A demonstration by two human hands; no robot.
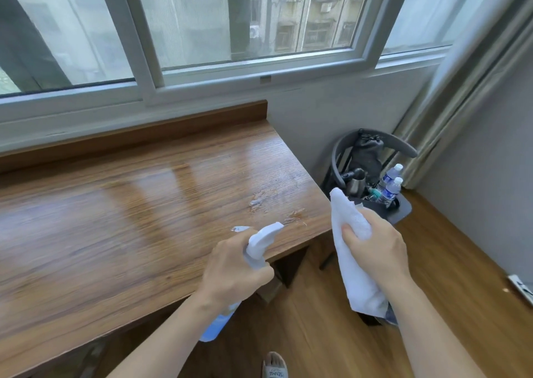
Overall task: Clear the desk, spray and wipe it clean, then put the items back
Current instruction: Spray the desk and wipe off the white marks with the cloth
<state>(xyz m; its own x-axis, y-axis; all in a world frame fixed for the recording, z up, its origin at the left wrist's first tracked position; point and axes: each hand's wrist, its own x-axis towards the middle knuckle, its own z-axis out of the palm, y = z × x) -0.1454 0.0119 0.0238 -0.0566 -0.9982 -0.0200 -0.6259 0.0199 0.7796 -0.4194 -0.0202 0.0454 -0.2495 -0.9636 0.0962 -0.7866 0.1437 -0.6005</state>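
The wooden desk [121, 204] runs along the window wall, its top bare. Wet spray patches [259, 201] glisten near its right end. My left hand [230, 271] grips a spray bottle [264, 243] by its white trigger head, the nozzle aimed at the desk's right front corner. The bottle's pale blue body shows below my wrist. My right hand [375, 245] holds a white cloth [350, 250] in the air just right of the desk's end, with the cloth hanging down from my fist.
A dark chair [402, 210] stands in the corner past the desk's right end. It carries a black bag, a kettle and two water bottles [389, 184]. A curtain [450, 94] hangs at the right. Wood floor lies below, with my sandalled foot [275, 364] at the bottom.
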